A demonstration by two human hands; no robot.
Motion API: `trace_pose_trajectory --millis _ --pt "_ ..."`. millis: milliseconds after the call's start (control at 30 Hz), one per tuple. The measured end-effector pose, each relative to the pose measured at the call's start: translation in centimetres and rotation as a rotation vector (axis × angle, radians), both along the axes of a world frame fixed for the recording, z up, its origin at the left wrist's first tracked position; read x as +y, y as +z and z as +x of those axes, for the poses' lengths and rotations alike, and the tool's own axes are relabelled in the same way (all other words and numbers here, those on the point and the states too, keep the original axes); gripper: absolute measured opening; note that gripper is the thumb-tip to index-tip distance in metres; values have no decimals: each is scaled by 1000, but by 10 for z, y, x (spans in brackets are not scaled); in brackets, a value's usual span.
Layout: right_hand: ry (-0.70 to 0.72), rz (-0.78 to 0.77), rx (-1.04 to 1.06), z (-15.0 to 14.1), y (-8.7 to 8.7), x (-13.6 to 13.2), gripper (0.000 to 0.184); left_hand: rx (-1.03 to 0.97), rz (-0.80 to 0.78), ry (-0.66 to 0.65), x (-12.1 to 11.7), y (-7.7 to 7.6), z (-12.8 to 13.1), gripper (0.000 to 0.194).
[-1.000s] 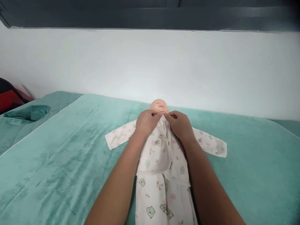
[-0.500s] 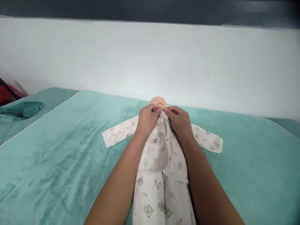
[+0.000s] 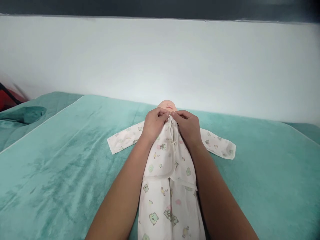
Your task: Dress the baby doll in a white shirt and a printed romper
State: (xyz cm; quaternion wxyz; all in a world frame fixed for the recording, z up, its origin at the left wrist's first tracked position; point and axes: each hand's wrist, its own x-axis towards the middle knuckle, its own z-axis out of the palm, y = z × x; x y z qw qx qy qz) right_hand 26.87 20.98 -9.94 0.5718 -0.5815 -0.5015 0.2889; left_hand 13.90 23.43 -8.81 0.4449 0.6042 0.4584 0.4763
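A baby doll point(image 3: 168, 105) lies on its back, dressed in a white jacket point(image 3: 160, 160) printed with small bears and matching trousers point(image 3: 156, 206). Its sleeves stretch out to both sides. At the doll's neck, my left hand point(image 3: 155, 123) pinches the jacket's collar edge between thumb and finger. Close against it, my right hand point(image 3: 187, 125) pinches the other side of the collar. Below the hands the front edges run down the chest, with small fasteners along them. Whatever fastener sits between my fingertips is too small to make out.
Green plush fabric point(image 3: 75, 150) covers the bed under the doll, slightly wrinkled on the left. Behind stands a white wall point(image 3: 160, 63) with a dark band on top. A folded green cloth point(image 3: 23, 115) and something red point(image 3: 8, 98) are at the far left.
Both hands stay pinched at the collar, with fingertips slightly shifted. The whole view has moved a little, so the doll appears slightly higher and further left.
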Motion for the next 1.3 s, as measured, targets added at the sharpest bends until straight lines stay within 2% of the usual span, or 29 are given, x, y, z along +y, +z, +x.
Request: trace_pose_trajectory --millis 200,367,433,533,633,700,833,933,1067,1300 --pt "3 28 70 1 -4 0 20 -9 -24 6 -2 3 0 5" --pt "49 26 1 2 -3 0 19 15 -15 -37 -1 2 -3 7" --pt "83 47 -88 2 0 -1 18 21 -8 -47 0 1 -4 15" --pt "133 116 -343 1 4 -5 17 19 -12 -54 1 0 -6 27" --pt "166 141 -585 -1 8 -9 20 -39 -75 -82 0 0 -7 23" --pt "181 132 -632 -2 10 -11 22 -119 -133 -101 0 1 -7 16" --pt "183 126 -533 0 7 -12 17 -257 -177 -88 0 1 -5 5" --pt "199 92 -314 3 3 -11 13 -286 -186 -61 0 0 -4 4" --pt "194 -22 -36 7 -2 -9 13 -289 -198 -61 0 0 -5 11" --pt "197 -8 94 9 -6 -3 31 -233 -152 -154 -3 3 -10 30"
